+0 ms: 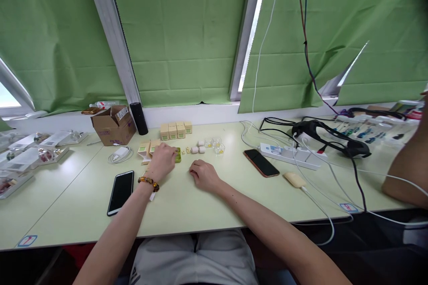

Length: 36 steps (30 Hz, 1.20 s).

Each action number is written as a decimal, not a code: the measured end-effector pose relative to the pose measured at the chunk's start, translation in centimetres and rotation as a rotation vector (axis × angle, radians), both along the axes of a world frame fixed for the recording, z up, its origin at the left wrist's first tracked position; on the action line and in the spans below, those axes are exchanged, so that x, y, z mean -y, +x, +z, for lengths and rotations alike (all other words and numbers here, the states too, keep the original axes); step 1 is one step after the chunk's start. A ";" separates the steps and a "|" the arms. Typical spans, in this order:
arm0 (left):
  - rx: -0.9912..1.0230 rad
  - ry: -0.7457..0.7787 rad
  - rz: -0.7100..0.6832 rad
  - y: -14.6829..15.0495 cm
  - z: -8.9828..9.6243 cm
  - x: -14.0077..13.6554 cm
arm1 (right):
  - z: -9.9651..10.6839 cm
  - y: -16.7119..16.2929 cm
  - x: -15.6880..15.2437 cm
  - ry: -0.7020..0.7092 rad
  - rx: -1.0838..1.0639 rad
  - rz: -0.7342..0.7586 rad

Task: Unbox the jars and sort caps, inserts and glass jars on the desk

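My left hand (162,161), with a beaded bracelet (149,182) at its wrist, is bent over a small green box (178,156). Its fingers are drawn together at the box's left edge; what they hold, if anything, is hidden. To the right of the box lie tiny yellowish pieces (185,150), several pale pink cylinders (194,150) and clear round containers (217,146). My right hand (203,174) rests on the table in front of them, fingers curled in, nothing visible in it. Opened kraft cartons (144,151) stand just beyond my left hand.
Closed small cartons (172,132) line the back. At left are a cardboard box (114,125), a black cylinder (138,118), a coiled white cable (120,154) and a phone (121,193). Another phone (261,163), a power strip (290,156) and cables lie right, near another person's arm (406,164).
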<state>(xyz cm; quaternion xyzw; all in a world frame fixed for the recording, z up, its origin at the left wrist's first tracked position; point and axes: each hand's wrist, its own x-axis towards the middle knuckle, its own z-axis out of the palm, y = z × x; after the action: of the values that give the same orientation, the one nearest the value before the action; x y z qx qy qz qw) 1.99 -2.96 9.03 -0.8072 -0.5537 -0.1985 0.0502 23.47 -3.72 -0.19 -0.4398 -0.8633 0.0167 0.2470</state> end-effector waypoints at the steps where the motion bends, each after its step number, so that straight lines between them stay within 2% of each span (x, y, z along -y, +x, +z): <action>1: -0.002 -0.012 -0.068 1.0 -0.4 0.6 | 0.0 0.0 0.0 0.003 -0.003 -0.004; 4: -0.023 -0.053 -0.236 3.4 -1.9 2.1 | 0.1 0.5 -0.4 0.025 -0.041 -0.057; 7: -0.003 -0.086 -0.252 4.3 -3.5 3.0 | 0.8 1.5 -1.3 0.075 -0.111 -0.147; 11: -0.030 -0.100 -0.307 4.0 -5.3 3.2 | 2.5 2.8 -3.8 0.158 -0.213 -0.262; 14: -0.033 -0.101 -0.363 3.8 -6.0 3.0 | 4.2 2.9 -6.6 0.171 -0.147 -0.267; 16: -0.018 -0.102 -0.378 3.7 -6.1 3.0 | 5.3 2.4 -9.0 0.168 -0.068 -0.264; 19: 0.008 -0.112 -0.387 3.7 -6.0 3.1 | 6.6 1.4 -12.9 0.078 0.082 -0.320; 24: 0.070 -0.123 -0.383 3.5 -5.9 2.8 | 7.0 0.2 -18.0 -0.005 0.169 -0.353; 30: 0.080 -0.099 -0.409 3.5 -6.1 2.4 | 6.7 -1.4 -21.3 -0.094 0.241 -0.403; 36: 0.098 -0.084 -0.397 3.4 -5.7 2.3 | 6.6 -2.9 -23.2 -0.190 0.272 -0.417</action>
<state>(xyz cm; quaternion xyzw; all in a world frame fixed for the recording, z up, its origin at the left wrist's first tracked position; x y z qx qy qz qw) 5.36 -5.26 3.36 -0.8912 -0.3934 -0.2200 -0.0505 20.52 19.46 6.40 -0.6277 -0.7737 -0.0130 0.0846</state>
